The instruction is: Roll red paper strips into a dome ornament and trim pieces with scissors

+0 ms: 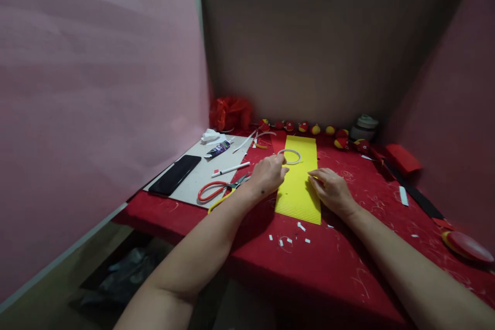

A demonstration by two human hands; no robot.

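Observation:
A yellow corrugated sheet (296, 196) lies lengthwise on the red cloth in front of me. My left hand (268, 172) reaches over its left edge, with fingers closed on the near-left rim of a thin pale ring (299, 156) that looks like a narrow roll of tape. The ring is above the sheet; whether it touches cannot be told. At the sheet's right edge is my right hand (328, 189), thumb and fingertips drawn together. Anything between those fingertips is too small to make out.
Left, a grey board (185, 185) bears a black phone (175, 175), a glue tube (218, 149), a white pen (231, 169) and red-and-yellow-handled scissors (212, 192). White paper scraps (289, 241) lie nearby. Small red-and-yellow figures (303, 127) line the back; pink walls flank the table.

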